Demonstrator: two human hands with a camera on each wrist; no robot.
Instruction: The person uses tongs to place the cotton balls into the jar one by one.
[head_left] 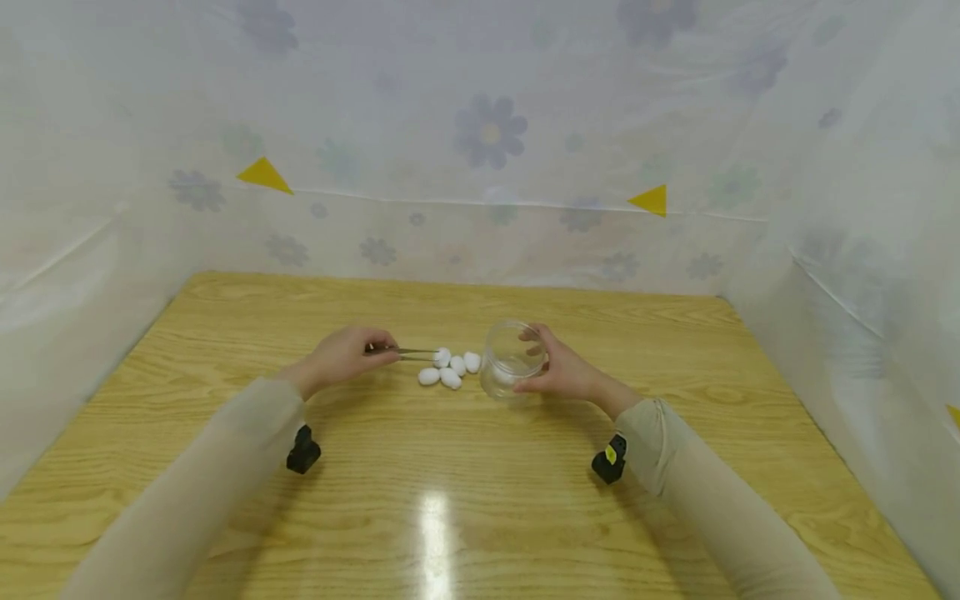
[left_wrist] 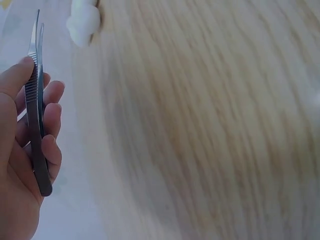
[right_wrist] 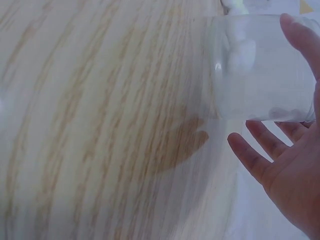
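My left hand [head_left: 372,352] pinches a pair of metal tweezers [head_left: 408,353] between thumb and fingers. Their tips reach a white cotton ball [head_left: 442,357], one of several lying in a small cluster on the wooden table [head_left: 465,500]. In the left wrist view the tweezers [left_wrist: 34,100] lie along my left hand [left_wrist: 30,95], tips close together and empty, with a cotton ball [left_wrist: 84,22] beyond them. My right hand [head_left: 542,360] holds a clear plastic jar [head_left: 508,358] just right of the cluster. In the right wrist view the jar [right_wrist: 260,65] lies between thumb and fingers [right_wrist: 250,150]; white shows through it.
White flowered sheeting [head_left: 487,133] with yellow triangle marks walls the table at the back and both sides. A black wrist camera [head_left: 303,450] sits on the left sleeve and another [head_left: 609,460] on the right. A light glare lies on the near table.
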